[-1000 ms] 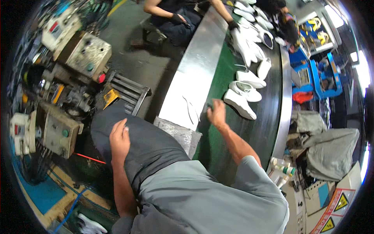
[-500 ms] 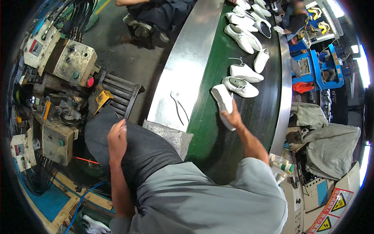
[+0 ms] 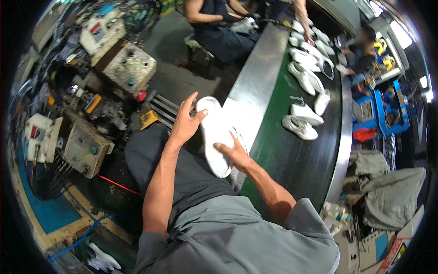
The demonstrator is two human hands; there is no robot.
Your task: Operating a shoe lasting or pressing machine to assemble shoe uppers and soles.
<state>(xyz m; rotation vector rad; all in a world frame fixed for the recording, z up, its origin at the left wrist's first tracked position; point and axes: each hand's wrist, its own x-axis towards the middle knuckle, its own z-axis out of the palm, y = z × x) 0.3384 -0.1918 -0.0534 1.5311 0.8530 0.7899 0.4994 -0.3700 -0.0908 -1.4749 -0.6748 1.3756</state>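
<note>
A white shoe (image 3: 214, 134) is over my lap, its pale sole turned up. My right hand (image 3: 235, 153) grips it around the near part, thumb across the sole and fingers along the far side. By the shoe's other end is my left hand (image 3: 185, 123), fingers stretched and apart, the thumb just at the shoe's edge. On the green conveyor belt (image 3: 273, 169) to the right lie a white sneaker (image 3: 299, 127) and another white shoe (image 3: 306, 114) against it.
More white shoes (image 3: 301, 77) lie farther up the belt, where another person's arm (image 3: 302, 18) reaches in. A seated person (image 3: 219, 41) handles a shoe at the far side. Control boxes (image 3: 130, 68) stand at left, a slatted stand (image 3: 162, 107) beside them. Grey cloth covers (image 3: 392, 196) hang at right.
My right hand has lifted the shoe off the belt and brought it left over my lap. My left hand has moved up and right to the shoe. The view has shifted.
</note>
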